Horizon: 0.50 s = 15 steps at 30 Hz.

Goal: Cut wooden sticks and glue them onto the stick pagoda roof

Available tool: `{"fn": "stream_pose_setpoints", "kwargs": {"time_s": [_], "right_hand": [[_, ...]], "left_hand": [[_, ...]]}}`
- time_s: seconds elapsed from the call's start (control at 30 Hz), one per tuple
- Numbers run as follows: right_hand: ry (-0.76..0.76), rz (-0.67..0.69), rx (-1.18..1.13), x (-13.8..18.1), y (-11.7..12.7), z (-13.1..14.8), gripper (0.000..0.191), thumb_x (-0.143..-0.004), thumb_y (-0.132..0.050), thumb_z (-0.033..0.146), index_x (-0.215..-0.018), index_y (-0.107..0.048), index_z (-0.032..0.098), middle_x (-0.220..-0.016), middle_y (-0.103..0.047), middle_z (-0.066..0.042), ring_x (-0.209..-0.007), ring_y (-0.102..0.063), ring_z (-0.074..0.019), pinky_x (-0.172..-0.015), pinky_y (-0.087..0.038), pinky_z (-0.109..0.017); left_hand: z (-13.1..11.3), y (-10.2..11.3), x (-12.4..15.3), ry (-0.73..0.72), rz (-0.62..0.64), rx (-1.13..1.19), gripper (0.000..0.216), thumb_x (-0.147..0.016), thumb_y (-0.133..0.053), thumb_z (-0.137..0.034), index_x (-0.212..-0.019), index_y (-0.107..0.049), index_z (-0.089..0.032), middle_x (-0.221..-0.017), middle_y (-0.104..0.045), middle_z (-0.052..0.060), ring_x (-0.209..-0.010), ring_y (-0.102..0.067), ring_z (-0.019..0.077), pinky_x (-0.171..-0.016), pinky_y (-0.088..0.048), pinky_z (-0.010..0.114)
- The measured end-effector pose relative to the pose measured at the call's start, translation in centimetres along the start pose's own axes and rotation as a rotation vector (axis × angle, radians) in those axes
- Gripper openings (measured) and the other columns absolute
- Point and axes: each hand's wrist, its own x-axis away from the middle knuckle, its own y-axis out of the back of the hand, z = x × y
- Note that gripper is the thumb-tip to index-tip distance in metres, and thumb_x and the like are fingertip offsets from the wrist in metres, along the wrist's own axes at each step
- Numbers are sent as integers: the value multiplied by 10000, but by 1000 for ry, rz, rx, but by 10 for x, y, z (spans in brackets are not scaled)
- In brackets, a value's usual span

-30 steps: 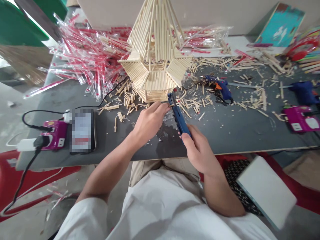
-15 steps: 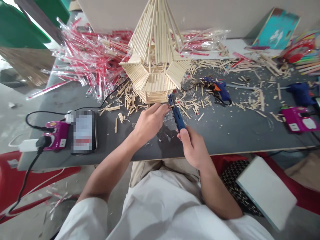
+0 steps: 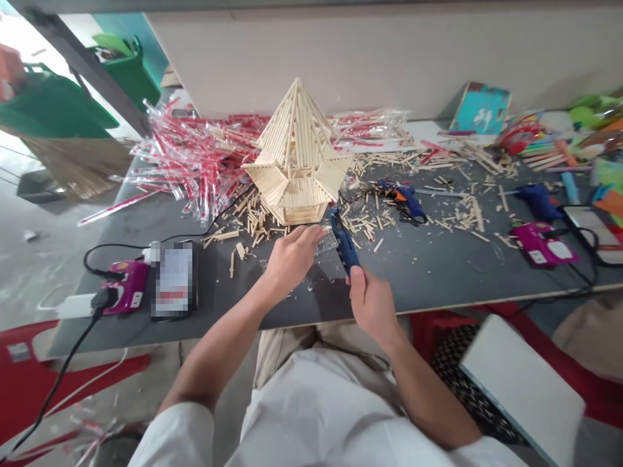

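My left hand (image 3: 293, 259) is over the grey table, its fingers drawn together at the tips. Whatever they may pinch is too small to make out. A dark blue plier-like hand tool (image 3: 344, 245) is gripped in my right hand (image 3: 372, 298), its head pointing away from me, a little right of the left fingertips. Just behind both hands stands a pointed-roof model of pale wooden sticks (image 3: 296, 165). A scrap of clear plastic (image 3: 327, 242) lies between the left fingers and the tool.
Cut stick pieces (image 3: 257, 217) litter the table (image 3: 272, 318) around the model. Red-and-clear wrappers (image 3: 204, 155) are heaped at back left. A blue glue gun (image 3: 406, 198) lies to the right. A phone (image 3: 174, 279) and magenta power adapter (image 3: 129, 285) sit at left; another adapter (image 3: 542, 245) at right.
The camera view has tilted up, so the model's whole roof shows. The tool's head has come slightly away from my left fingertips. Both hands keep nearly the same place.
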Motion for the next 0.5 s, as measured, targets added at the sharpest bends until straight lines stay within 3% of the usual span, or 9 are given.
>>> {"fn": "stream_pose_setpoints", "kwargs": {"time_s": [0.13, 0.23, 0.37, 0.5], "right_hand": [[0, -31, 49, 0, 7, -10, 569, -1075, -195, 603, -889, -559, 208, -761, -699, -109, -692, -662, -285, -659, -363, -358], [16, -78, 63, 4, 14, -23, 555, -1084, -225, 593, -931, -584, 198, -818, -713, -108, -777, -687, -295, -697, -401, -361], [103, -216, 234, 5, 19, -45, 550, -1080, -305, 581, -1060, -631, 138, -906, -699, -141, -884, -671, -323, -778, -456, -395], [140, -318, 473, 0, 19, -61, 577, -1047, -424, 590, -1158, -630, 62, -959, -675, -173, -953, -622, -354, -861, -492, -436]], "left_hand": [[2, 4, -4, -44, -102, -29, 253, -1042, -475, -143, -1184, -682, -182, -1067, -794, 78, -894, -784, 140, -788, -612, 217], [3, 6, -7, -51, -173, -96, 180, -1045, -556, -233, -1146, -698, -190, -960, -809, 61, -808, -777, 146, -727, -595, 230], [3, 12, -10, 18, -158, -56, 149, -1037, -579, -243, -1144, -674, -204, -854, -794, 9, -664, -723, 105, -633, -536, 206], [-1, 23, -18, 4, -166, 35, 116, -1017, -617, -259, -1055, -716, -210, -938, -776, 30, -739, -693, 105, -677, -553, 218]]}}
